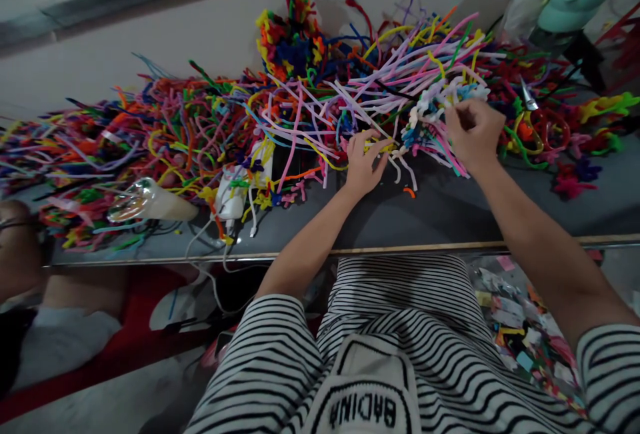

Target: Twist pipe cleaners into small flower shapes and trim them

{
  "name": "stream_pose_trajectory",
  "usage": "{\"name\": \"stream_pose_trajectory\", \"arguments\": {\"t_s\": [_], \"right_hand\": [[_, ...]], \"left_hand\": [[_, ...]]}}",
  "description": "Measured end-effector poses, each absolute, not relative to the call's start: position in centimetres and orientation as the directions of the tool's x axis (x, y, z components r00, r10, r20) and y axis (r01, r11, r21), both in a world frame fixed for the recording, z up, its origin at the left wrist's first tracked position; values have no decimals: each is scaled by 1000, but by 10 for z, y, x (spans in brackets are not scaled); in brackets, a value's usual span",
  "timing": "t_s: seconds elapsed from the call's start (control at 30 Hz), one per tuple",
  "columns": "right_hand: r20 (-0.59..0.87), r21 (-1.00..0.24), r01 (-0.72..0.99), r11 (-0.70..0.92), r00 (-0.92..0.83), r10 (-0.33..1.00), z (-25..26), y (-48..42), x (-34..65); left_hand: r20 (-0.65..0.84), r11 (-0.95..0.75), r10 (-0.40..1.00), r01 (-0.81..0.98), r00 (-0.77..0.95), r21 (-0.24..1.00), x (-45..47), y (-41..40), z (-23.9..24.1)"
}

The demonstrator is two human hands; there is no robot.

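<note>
My left hand reaches into the front of a heap of fuzzy pipe cleaners, its fingers bent and the thumb apart. Its fingertips touch yellow pipe cleaners; no firm grip shows. To the right, my right hand is raised with thumb and forefinger pinched together. What lies in that pinch, if anything, cannot be made out. Right behind its fingers sits a cluster of white and pale blue twisted pipe cleaners. Pink and white stems poke out between the hands. A short orange piece lies on the grey table.
Scissors with yellow handles lie right of my right hand. At left are a plastic cup on its side and a white charger with a cable. Another person's arm rests at far left. Scraps cover the floor at right.
</note>
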State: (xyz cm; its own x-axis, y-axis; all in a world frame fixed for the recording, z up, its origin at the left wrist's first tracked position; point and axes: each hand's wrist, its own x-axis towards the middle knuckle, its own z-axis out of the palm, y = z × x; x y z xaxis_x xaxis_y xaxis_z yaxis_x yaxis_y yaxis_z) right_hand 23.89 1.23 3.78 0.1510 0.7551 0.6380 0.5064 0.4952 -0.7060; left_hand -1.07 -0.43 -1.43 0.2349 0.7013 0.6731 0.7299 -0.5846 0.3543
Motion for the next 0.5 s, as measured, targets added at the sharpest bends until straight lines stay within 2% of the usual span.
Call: {"name": "stream_pose_trajectory", "arguments": {"t_s": [0.07,0.1,0.2,0.3,0.5], "right_hand": [[491,-856,231,463,84,867,32,9,223],[394,-915,102,390,31,918,29,6,214],[144,-984,-115,133,-90,985,19,0,192],[54,-982,-187,20,-183,982,11,-4,183],[27,-983,-179,-29,-305,952,5,-10,179]], "left_hand": [[643,-631,720,631,259,452,-8,-6,-15],[614,-638,741,570,272,518,-6,-7,-15],[521,-577,816,400,250,712,-2,-7,-19],[481,-509,860,303,167,805,0,-3,-22],[500,-496,862,335,81,801,0,-6,-22]]}}
